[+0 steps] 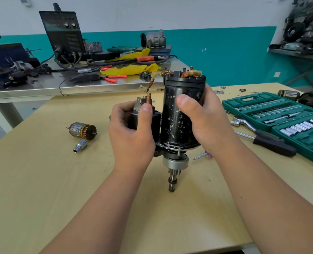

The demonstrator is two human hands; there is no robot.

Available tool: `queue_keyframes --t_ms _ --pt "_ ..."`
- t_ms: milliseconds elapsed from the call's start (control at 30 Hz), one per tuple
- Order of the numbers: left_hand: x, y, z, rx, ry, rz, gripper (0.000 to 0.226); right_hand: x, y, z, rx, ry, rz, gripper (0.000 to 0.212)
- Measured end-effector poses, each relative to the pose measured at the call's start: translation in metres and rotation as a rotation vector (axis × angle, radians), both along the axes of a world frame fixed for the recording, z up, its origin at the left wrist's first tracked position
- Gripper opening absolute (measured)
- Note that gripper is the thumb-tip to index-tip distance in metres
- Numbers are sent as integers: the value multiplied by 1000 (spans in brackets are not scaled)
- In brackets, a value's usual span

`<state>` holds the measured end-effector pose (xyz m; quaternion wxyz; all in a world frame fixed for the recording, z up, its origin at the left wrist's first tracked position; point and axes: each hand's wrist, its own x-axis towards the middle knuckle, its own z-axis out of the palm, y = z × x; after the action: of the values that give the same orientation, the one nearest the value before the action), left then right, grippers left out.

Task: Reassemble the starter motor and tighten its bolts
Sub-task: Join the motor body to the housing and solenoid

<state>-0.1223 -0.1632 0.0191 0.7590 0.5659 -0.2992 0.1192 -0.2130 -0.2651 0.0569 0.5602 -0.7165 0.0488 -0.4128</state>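
I hold the starter motor upright above the wooden table (pixel 42 180), pinion shaft (pixel 172 182) pointing down. My right hand (pixel 205 123) grips the black, paint-chipped motor housing (pixel 177 114), thumb across its front. My left hand (pixel 132 132) grips the black solenoid (pixel 156 118) beside it, thumb just below its copper stud (pixel 148 98). A brass terminal strap (pixel 153 77) hangs from the housing's open top over that stud. Copper windings and brass brush parts (pixel 193 72) show at the top.
A spare armature (pixel 82 130) and a silver socket (pixel 80 145) lie to the left. A green socket set case (pixel 280 114), a ratchet (pixel 243 123) and a black-handled driver (pixel 273 143) lie to the right. A washer (pixel 218 92) and small screws sit behind. A cluttered metal bench (pixel 78 85) stands beyond.
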Motion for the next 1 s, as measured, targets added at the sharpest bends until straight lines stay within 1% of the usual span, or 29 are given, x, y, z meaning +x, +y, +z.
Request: queue_keyframes --t_ms 100,200,367,467,533,600,667,800,833,900,1000 --pt "3 1 0 -14 24 -35 27 -4 6 -1 -57 -38 -49 47" --pt "8 2 1 -21 38 -95 27 -7 8 1 -133 -20 -49 49" --pt "8 1 0 -19 38 -109 28 -12 5 1 -71 -3 14 51" --pt "4 -1 1 -12 67 -78 24 -10 14 -1 -95 -5 -92 49" --pt "1 -1 2 -13 94 -69 20 -10 23 -2 -119 -10 -181 54" --pt "-2 -1 4 -18 86 -53 25 -12 26 -4 -122 -35 -216 55" --pt "-4 1 6 -8 51 -54 33 -17 24 -3 -109 -33 -183 49" --pt "-9 2 8 -23 3 -66 28 -22 9 -4 -28 20 49 43" --pt "-11 2 8 -33 4 -67 26 -23 6 -4 -23 22 72 41" --pt "-13 2 8 -49 15 -58 27 -23 5 -3 -56 40 56 43" --pt "-10 4 7 -50 7 -31 23 -21 8 0 -114 83 6 54"
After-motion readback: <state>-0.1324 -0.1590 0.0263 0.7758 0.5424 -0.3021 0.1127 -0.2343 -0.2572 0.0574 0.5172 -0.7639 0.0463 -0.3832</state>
